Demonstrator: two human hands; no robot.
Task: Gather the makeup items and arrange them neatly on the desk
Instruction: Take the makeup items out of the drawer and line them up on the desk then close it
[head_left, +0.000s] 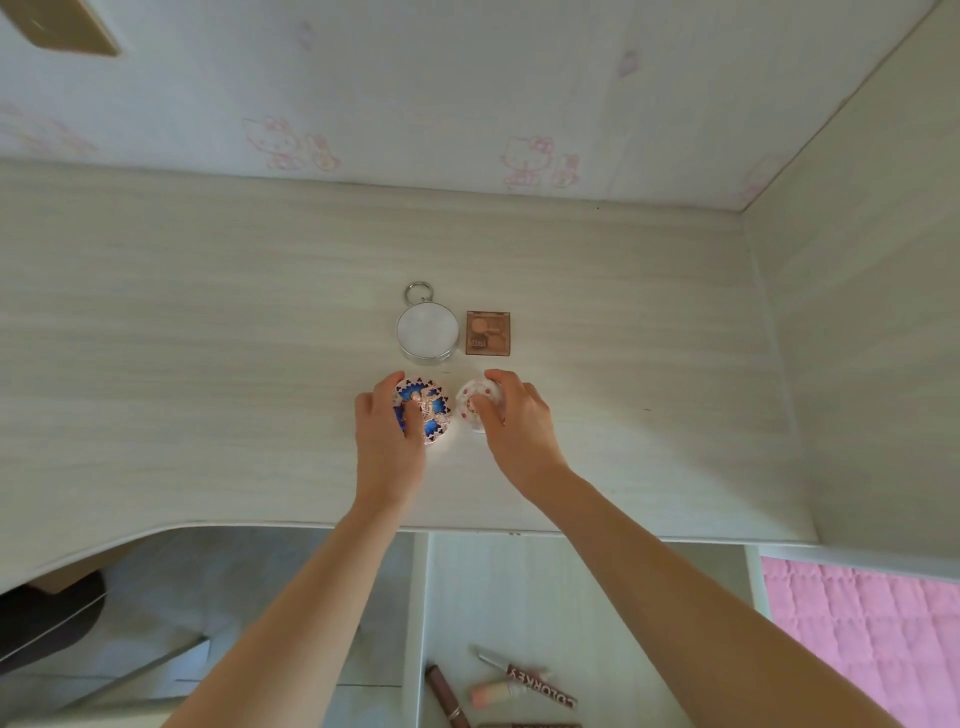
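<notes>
Pale wood-grain worktop (208, 322) runs under cartoon-cat wallpaper (467, 104), and the action sits near its middle. Left fingers (400, 382) curl over the rim of a round blue-patterned compact (434, 410), gripping it flat against the surface; right fingers (493, 376) curl likewise round a smaller white compact with red dots (470, 402), so both the left hand (387, 431) and the right hand (519, 426) are holding something. These two lie side by side, near but apart. Just beyond them sit a round silver tin with a ring (427, 332) and, just beside it, a square brown eyeshadow palette (488, 333), making a second row. The step in hand looks like squaring the front pair under the back pair: it would go best by sliding each compact, not lifting it, until the blue one lines up below the tin and the white one below the palette, with matching gaps. Counted on the worktop: two round compacts, one tin, one palette, four pieces in all. Below the front edge, an open drawer (519, 582) holds roughly four slim tubes or pencils (519, 686), partly cut off by the frame, which I judge are yet to be gathered. To the right lies a pink quilted bed cover (872, 634).
</notes>
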